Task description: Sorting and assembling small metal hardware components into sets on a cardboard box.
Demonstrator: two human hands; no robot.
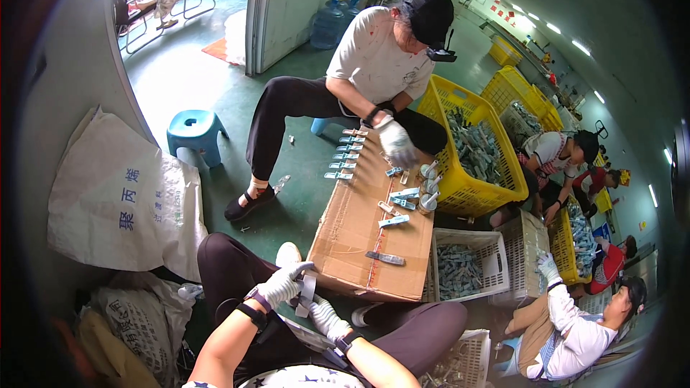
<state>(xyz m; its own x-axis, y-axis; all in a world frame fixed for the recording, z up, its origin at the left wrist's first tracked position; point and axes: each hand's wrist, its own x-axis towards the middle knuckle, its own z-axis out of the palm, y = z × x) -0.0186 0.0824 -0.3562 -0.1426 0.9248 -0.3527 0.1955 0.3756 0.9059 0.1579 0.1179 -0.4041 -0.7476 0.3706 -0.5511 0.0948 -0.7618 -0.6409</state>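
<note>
Striped knit gloves cover both my hands, low in the view beside the near left corner of a cardboard box (343, 244). My left hand (282, 286) is closed on the upper part of a pale flat strip (308, 287). My right hand (328, 320) grips the strip's lower end, close to my left hand; its exact kind is unclear. Light blue clips (349, 147) line the box's far left edge. More loose clips (394, 221) and a grey flat-handled tool (386, 258) lie on the box top. Small round containers (428, 202) stand at its right side.
Across the box a co-worker's gloved hand (396, 142) reaches over the clips. A yellow crate (467, 197) and a white crate (496, 251), both holding clips, stand right. A blue stool (195, 133) and a white sack (126, 194) are left. Other people sit at far right.
</note>
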